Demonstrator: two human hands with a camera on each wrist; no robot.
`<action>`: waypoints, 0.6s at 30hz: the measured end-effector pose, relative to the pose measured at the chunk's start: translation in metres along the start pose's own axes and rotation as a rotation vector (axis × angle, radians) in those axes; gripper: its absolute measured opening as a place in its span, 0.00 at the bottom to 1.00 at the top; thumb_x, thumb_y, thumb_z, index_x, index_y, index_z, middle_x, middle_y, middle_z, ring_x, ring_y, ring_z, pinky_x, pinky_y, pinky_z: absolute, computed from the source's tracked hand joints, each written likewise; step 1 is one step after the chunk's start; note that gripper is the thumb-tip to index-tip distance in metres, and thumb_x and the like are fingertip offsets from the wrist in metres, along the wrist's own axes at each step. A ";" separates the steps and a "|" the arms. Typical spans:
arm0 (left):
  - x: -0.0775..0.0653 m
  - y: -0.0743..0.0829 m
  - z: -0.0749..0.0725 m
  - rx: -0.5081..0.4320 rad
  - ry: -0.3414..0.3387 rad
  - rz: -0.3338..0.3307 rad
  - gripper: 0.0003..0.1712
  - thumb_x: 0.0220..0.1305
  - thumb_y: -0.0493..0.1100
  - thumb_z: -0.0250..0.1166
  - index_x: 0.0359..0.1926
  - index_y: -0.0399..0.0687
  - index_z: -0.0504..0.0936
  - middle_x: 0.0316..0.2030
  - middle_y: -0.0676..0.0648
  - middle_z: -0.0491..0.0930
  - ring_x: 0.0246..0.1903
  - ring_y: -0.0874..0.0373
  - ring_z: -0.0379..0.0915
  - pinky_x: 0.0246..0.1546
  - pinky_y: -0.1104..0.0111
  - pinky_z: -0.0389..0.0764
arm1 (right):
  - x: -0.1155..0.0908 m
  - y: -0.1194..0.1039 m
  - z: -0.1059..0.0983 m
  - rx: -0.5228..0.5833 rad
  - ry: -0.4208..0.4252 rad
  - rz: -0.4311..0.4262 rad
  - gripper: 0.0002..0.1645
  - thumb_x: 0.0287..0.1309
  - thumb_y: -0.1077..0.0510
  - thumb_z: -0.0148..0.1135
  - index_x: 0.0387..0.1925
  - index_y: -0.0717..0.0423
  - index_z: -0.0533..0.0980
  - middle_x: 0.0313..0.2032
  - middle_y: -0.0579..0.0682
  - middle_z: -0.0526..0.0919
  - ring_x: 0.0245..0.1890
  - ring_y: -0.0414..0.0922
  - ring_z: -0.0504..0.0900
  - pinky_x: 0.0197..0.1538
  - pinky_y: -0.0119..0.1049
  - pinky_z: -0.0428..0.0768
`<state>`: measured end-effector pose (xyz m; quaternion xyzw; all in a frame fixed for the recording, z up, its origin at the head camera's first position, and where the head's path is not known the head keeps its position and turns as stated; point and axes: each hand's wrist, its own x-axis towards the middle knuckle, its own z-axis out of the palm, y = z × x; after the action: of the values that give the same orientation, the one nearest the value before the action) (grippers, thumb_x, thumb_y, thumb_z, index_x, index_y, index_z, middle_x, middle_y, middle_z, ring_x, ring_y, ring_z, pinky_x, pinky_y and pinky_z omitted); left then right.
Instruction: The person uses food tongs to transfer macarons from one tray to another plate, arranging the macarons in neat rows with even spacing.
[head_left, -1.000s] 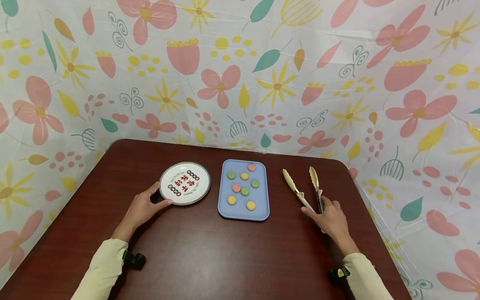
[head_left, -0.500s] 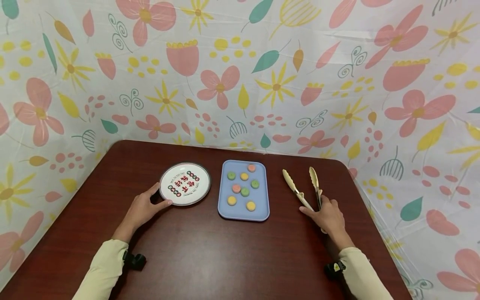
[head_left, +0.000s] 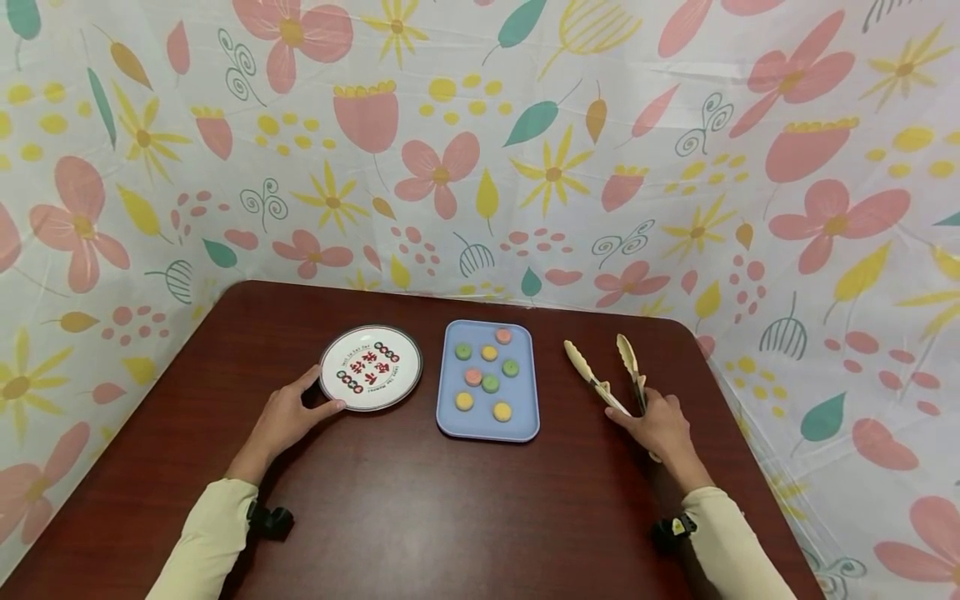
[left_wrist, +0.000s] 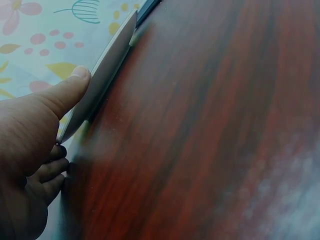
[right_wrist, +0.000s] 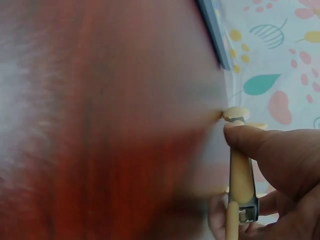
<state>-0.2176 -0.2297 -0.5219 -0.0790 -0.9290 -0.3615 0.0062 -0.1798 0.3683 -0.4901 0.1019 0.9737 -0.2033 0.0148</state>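
Observation:
A round white plate with red characters and a dark rim line lies at the left of the table. My left hand holds it by its near-left rim, thumb and fingers spread along the edge; the left wrist view shows the thumb on the plate's edge. On the right, my right hand grips metal tongs with cream tips by their handles. Their arms stand apart, tips pointing away from me. In the right wrist view, the thumb presses one arm of the tongs; fingers wrap partly out of sight.
Between the plate and tongs lies a blue tray bearing several small round pieces, such as a green one, a yellow one and a pink one. Behind the dark wooden table hangs a flowered cloth.
My right hand has shifted slightly on the tongs, and their handle end has moved a little to the right. The left hand, plate and tray look unchanged.

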 end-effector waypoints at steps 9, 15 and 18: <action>0.001 0.001 0.002 -0.004 -0.003 -0.010 0.58 0.60 0.65 0.73 0.77 0.35 0.59 0.75 0.32 0.59 0.73 0.33 0.56 0.67 0.40 0.67 | 0.005 -0.004 -0.009 -0.008 0.009 0.016 0.53 0.62 0.32 0.65 0.59 0.80 0.67 0.49 0.78 0.74 0.50 0.74 0.76 0.50 0.69 0.74; 0.000 0.000 0.000 -0.005 -0.009 -0.015 0.58 0.60 0.65 0.72 0.77 0.34 0.59 0.75 0.31 0.58 0.73 0.33 0.56 0.67 0.40 0.67 | 0.008 -0.004 -0.010 -0.015 0.010 -0.001 0.56 0.60 0.27 0.63 0.56 0.80 0.68 0.46 0.77 0.76 0.47 0.73 0.78 0.48 0.68 0.75; 0.000 0.000 -0.001 -0.003 -0.004 -0.014 0.58 0.60 0.66 0.72 0.77 0.34 0.59 0.75 0.31 0.58 0.73 0.33 0.56 0.67 0.40 0.67 | 0.008 -0.005 -0.011 -0.005 -0.001 -0.019 0.56 0.63 0.29 0.61 0.58 0.82 0.66 0.48 0.78 0.74 0.49 0.74 0.76 0.50 0.69 0.74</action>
<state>-0.2175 -0.2301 -0.5211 -0.0729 -0.9290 -0.3628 0.0018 -0.1886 0.3703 -0.4786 0.0928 0.9751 -0.2008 0.0136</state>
